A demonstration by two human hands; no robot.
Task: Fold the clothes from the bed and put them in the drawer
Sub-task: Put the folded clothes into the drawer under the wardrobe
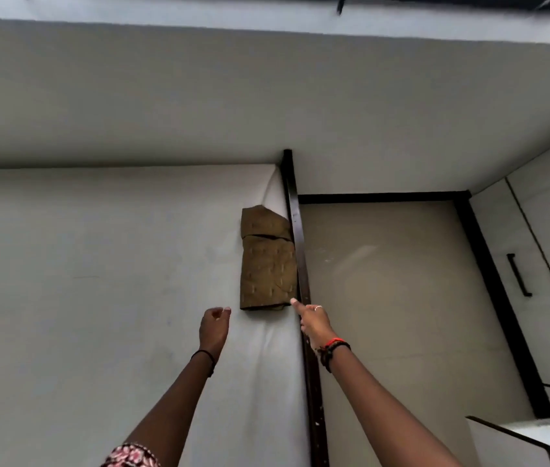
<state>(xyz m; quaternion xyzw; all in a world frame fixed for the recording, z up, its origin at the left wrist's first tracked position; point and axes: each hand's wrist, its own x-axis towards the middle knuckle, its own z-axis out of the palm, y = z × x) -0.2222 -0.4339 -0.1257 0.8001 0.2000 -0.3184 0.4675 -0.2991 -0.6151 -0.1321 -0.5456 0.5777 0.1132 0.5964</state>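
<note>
**Folded brown top sitting at the right edge of the bed**

So the brown dotted garment (pixel 266 264) is folded into a long narrow rectangle and lies flat on the white bed (pixel 98 281), right along its right edge, touching the dark wooden bed frame (pixel 302 264). Its far end looks like a separate flap folded over.

The right hand (pixel 314 323) reaches over the frame with the index finger straight out, and the tip touches the garment's near right corner. The other fingers are tucked under, so I can't really see them. There's a ring (pixel 318 308) on that hand and red and black bracelets (pixel 332 348) on the wrist.

The left hand (pixel 214 326) is just beside the near left corner, not touching it, with the fingers loosely curled and gripping nothing. A thin black band (pixel 204 357) is on that wrist.

Past the frame there's beige floor (pixel 384 298), then a white wardrobe (pixel 536 264) with a black handle (pixel 519 274).
</note>
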